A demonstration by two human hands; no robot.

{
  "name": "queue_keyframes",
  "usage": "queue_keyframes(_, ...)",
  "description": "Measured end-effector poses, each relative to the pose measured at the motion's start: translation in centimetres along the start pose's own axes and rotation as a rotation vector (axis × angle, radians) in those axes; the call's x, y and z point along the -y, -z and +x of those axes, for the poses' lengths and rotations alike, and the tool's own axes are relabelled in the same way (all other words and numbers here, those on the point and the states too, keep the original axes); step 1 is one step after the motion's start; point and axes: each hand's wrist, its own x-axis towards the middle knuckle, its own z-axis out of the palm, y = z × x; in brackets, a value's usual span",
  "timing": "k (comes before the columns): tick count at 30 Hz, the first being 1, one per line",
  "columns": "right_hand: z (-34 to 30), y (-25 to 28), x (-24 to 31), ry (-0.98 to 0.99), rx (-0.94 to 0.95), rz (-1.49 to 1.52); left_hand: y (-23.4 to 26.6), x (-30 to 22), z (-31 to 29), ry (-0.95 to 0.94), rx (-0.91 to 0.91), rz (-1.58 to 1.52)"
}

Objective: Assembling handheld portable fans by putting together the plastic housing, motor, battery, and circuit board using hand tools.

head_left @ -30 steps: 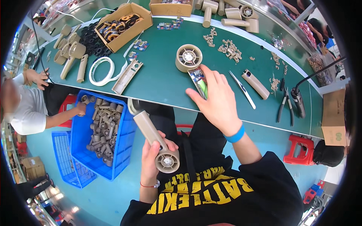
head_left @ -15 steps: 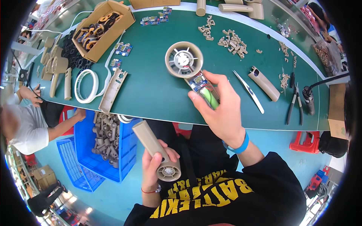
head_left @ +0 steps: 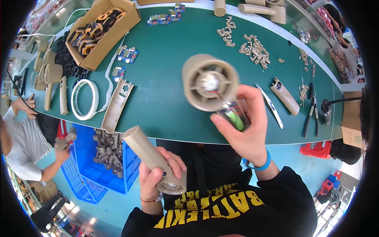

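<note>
My right hand (head_left: 252,136) grips a tan handheld fan (head_left: 191,81) above the green table, its round head facing up toward me. Its handle is uncovered, showing a green battery (head_left: 237,121) and red wires; the head is slightly blurred. Lower down, in front of the table edge, my left hand (head_left: 151,179) is wrapped round a second tan handheld fan (head_left: 139,143), its handle pointing up and left, its grille low. A tan handle shell (head_left: 118,103) lies open side up on the left. White tweezers (head_left: 270,106) and another handle shell (head_left: 285,97) lie right of my right hand.
Leftward are a tape roll (head_left: 95,98), blue circuit boards (head_left: 127,54) and a cardboard box (head_left: 112,44) of rings. Small tan clips (head_left: 256,50) and pliers (head_left: 312,112) lie rightward. Below the table edge stands a blue crate (head_left: 133,164) of parts; beside it a co-worker's hand (head_left: 63,155) holds parts.
My right hand has moved right and slightly down, tilting its fan's head toward me. My left hand has shifted a little left with its fan. The co-worker's hand now holds parts by the crate.
</note>
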Motion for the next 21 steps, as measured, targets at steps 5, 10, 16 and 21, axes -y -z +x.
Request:
queue_keyframes(5, -0.6, 1.8, 3.5, -0.435, 0.121, 0.629, 1.2, 0.3, 0.1, 0.006, 0.039, -0.017)
queue_keyframes(10, 0.8, 3.3, 3.7, -0.426, 0.270, 0.813, 1.7, 0.1, -0.1, 0.067, 0.111, -0.076)
queue_keyframes(16, -1.0, 7.1, 7.3, 0.637, -0.053, 0.409, 2.0, 0.1, -0.6, 0.084, 0.135, -0.101)
queue_keyframes(21, 0.1, 1.7, 6.7, -0.210, -0.313, 0.702, 1.6, 0.2, -0.3, 0.038, 0.008, -0.073)
